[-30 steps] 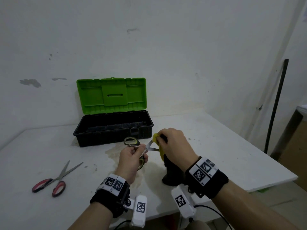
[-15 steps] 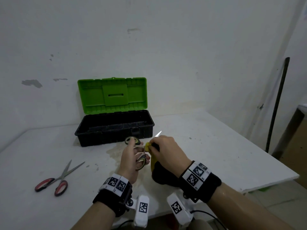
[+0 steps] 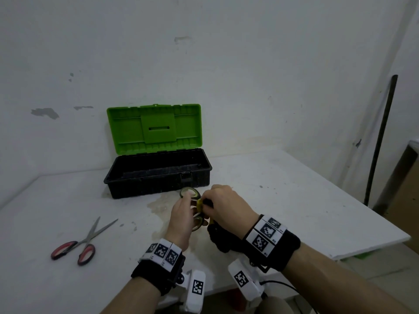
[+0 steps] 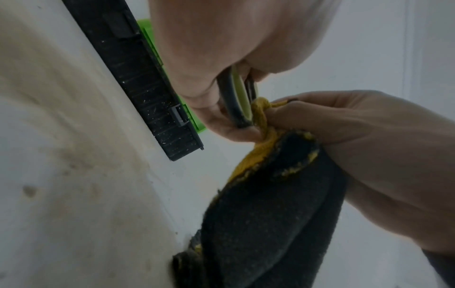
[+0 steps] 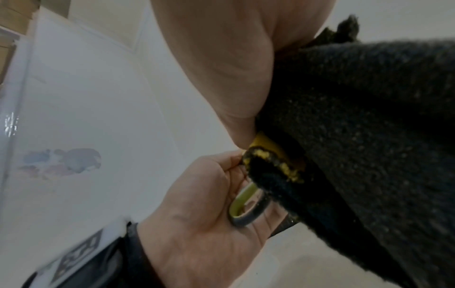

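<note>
My left hand (image 3: 181, 211) grips a pair of scissors with black-and-green handle rings (image 3: 190, 192), fingers curled through the loops (image 5: 246, 210). My right hand (image 3: 217, 202) pinches a black cloth with a yellow edge (image 3: 223, 241) and presses its bunched yellow corner (image 4: 261, 115) against the handle ring (image 4: 236, 101). The rest of the cloth (image 4: 270, 214) hangs below the right hand down to the table. The blades are hidden behind the right hand and the cloth (image 5: 369, 136).
An open toolbox (image 3: 158, 175), black with its green lid raised, stands just behind the hands on the white table (image 3: 294, 200). Red-handled scissors (image 3: 77, 245) lie open at the left. A dark pole (image 3: 381, 137) leans on the wall at right.
My right hand has slid the cloth along the scissors from the blades to the handles. A blade tip that stuck out above the hand half a second ago is now hidden.
</note>
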Tool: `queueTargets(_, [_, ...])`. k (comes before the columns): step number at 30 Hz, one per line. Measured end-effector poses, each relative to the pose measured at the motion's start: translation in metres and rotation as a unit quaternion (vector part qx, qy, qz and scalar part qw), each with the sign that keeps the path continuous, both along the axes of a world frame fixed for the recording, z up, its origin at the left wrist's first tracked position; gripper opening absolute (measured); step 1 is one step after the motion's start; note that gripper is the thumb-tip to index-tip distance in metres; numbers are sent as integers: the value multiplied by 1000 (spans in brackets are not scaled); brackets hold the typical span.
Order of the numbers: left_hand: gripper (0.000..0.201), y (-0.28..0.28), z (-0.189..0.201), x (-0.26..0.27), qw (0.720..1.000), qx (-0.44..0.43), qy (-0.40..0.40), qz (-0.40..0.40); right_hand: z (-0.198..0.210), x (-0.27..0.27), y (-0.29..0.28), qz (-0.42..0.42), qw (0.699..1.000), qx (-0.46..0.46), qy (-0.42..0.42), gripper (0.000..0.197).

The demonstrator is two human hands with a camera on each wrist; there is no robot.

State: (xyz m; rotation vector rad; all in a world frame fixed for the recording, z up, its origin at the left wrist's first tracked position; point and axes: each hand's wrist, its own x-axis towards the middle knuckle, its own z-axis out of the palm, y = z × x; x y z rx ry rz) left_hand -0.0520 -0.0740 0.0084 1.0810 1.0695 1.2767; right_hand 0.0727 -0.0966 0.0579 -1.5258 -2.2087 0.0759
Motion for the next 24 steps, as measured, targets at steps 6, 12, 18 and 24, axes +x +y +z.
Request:
queueTargets(6, [48,-2,-3,6,1000,19,6,-1,-1,-5,-3,37,999,-6,-8,22])
queueTargets(12, [44,-1,-1,3,1000,7,-8,11,3,4,-5,32,999,22,11,16])
queueTargets(18, [45,-3,0,7,1000,15,-1,7,-2,4,-4,20,999,21,14,19])
queueTargets(24, [45,-1,1,4,1000,14,6,15,2,9,-4,25,999,32,23,19])
